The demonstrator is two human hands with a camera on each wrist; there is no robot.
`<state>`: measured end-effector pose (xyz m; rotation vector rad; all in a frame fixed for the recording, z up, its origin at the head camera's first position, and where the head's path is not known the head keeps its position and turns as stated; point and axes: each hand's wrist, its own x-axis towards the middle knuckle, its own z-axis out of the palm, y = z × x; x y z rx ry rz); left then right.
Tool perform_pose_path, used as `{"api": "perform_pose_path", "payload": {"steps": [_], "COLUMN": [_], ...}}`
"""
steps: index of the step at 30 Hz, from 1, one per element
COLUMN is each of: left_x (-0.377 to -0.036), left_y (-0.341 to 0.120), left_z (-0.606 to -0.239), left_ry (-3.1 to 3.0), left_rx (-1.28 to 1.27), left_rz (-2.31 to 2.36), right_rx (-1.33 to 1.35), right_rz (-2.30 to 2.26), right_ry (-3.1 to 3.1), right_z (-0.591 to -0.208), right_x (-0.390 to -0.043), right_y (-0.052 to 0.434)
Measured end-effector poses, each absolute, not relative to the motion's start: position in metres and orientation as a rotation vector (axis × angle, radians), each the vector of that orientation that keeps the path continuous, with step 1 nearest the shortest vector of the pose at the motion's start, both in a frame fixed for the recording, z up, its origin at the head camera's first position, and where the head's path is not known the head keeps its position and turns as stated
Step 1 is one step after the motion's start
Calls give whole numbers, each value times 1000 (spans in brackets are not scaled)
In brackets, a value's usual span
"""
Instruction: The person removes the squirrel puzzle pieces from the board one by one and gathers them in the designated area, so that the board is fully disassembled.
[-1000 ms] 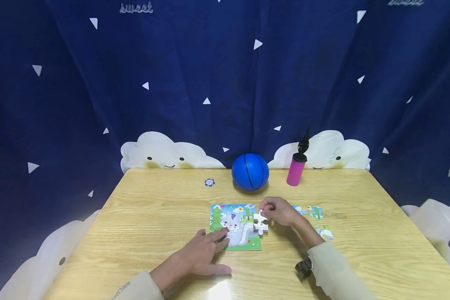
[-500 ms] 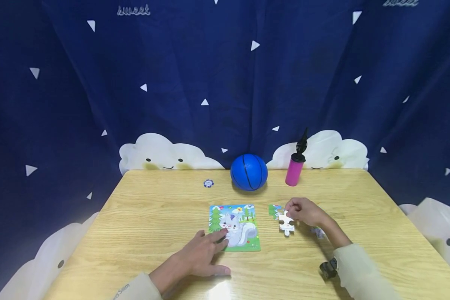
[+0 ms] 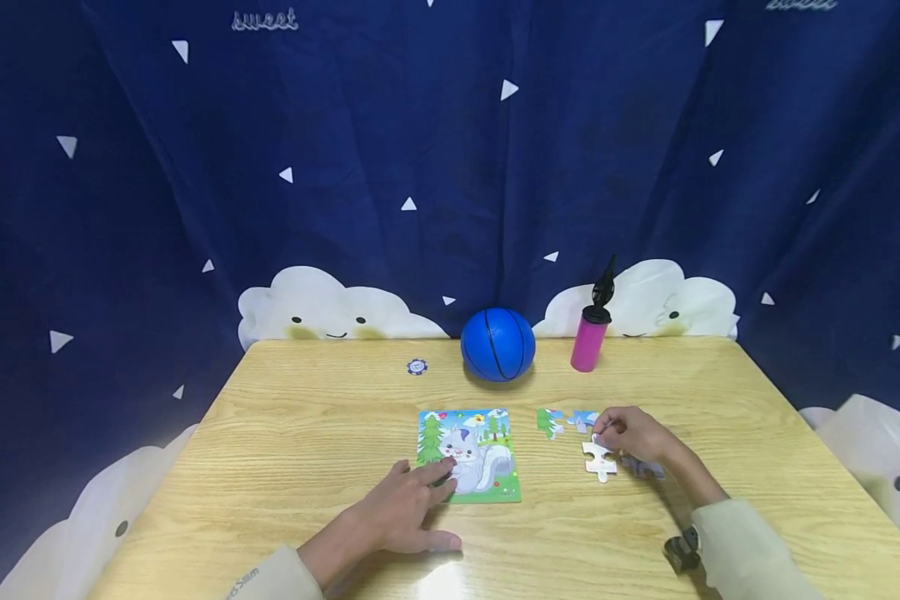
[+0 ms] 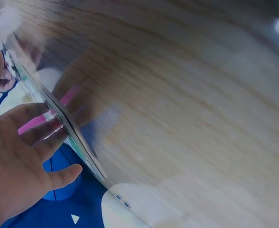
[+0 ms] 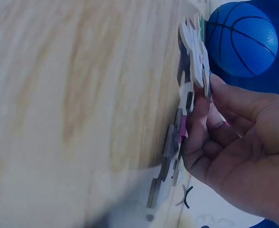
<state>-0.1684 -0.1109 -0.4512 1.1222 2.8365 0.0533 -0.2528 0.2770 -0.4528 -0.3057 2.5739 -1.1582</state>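
A square squirrel picture puzzle (image 3: 483, 475) lies on the wooden table. My left hand (image 3: 412, 508) rests with fingertips on its lower left part, fingers spread and fairly straight. To the right, my right hand (image 3: 633, 433) pinches a mostly white jigsaw piece (image 3: 599, 462) by its upper tab between thumb and fingers. In the right wrist view the pinched jigsaw piece (image 5: 194, 57) is seen nearly edge-on, tilted above the table. Loose pieces lie around it: a green tree piece (image 3: 547, 422), a blue sky piece (image 3: 581, 419), and grey ones (image 3: 645, 468) partly hidden under my right hand.
A blue ball (image 3: 498, 344) stands at the table's back edge, with a pink hand pump (image 3: 589, 342) to its right. A blue-and-white chip (image 3: 417, 367) lies to the ball's left. Behind the table (image 3: 307, 433) hangs a dark blue curtain (image 3: 360, 167).
My right hand has carried the white jigsaw piece rightward from the puzzle's right edge to among the loose pieces, uncovering the tree and sky pieces. My left hand stays put on the puzzle.
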Motion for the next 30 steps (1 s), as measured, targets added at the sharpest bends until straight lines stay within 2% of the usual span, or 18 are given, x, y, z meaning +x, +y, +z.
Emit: {"api": "perform_pose_path", "payload": {"steps": [18,30], "left_x": [-168,-167], "left_y": [-111,-111], "left_z": [-452,-454], "left_ry": [2842,2853], "left_rx": [1145,1130], "left_rz": [74,79], "right_rx": [-221,-328], "right_rz": [-948,-1080], "right_ry": [2820,2772], "right_z": [-449,-441], "right_x": [-255,-265], "right_y": [267,209]}}
